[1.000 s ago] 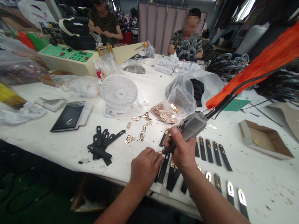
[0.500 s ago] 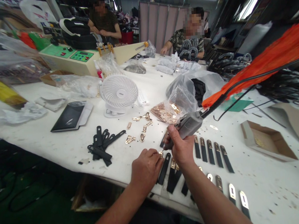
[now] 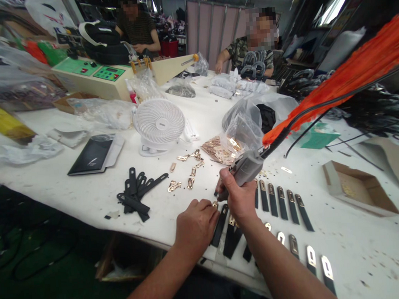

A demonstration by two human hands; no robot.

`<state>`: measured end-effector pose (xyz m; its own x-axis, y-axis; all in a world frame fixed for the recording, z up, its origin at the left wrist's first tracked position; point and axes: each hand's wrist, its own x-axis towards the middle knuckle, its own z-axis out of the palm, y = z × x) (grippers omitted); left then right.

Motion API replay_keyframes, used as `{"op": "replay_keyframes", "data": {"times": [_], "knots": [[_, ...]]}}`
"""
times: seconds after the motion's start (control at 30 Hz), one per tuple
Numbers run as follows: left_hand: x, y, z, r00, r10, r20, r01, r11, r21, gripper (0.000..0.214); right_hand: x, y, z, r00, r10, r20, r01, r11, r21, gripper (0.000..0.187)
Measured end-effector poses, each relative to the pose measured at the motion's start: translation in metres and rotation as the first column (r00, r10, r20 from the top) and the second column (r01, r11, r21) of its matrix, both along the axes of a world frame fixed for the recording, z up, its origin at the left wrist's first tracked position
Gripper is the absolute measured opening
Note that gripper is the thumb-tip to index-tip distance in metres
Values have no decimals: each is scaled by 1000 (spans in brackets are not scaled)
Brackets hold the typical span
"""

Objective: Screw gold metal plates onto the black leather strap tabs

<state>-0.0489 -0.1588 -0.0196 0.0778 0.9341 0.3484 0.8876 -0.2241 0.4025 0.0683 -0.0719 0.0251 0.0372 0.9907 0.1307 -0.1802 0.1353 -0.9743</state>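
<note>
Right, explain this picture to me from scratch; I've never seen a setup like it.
There's no robot here: these are a person's bare hands, seen from a camera worn on their head, looking forward and down. The right hand grips a gray hand tool with a dark cable behind it. The left hand is beside its tip; its exact hold is hidden. On the white table lie piled black straps, loose gold plates, straps with gold ends, and a white fan. Two other people are across the table.
</note>
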Motion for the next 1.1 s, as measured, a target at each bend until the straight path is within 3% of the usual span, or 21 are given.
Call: {"op": "replay_keyframes", "data": {"times": [0.27,0.53,0.77,1.1], "knots": [[1,1,-2,1000,-5,-16,5,1000,-2,13,-1,0,2,998,57,36,-57,998,-10,44],[2,3,-4,997,-5,-74,1,999,-45,9,-5,5,8,953,144,266,-159,987,33,30],[3,5,-2,998,-24,-64,20,998,-65,11,-3,12,4,959,207,194,-214,977,16,25],[1,2,-10,999,-9,-47,7,999,-49,17,-6,12,7,948,250,198,-252,968,-13,36]]}}
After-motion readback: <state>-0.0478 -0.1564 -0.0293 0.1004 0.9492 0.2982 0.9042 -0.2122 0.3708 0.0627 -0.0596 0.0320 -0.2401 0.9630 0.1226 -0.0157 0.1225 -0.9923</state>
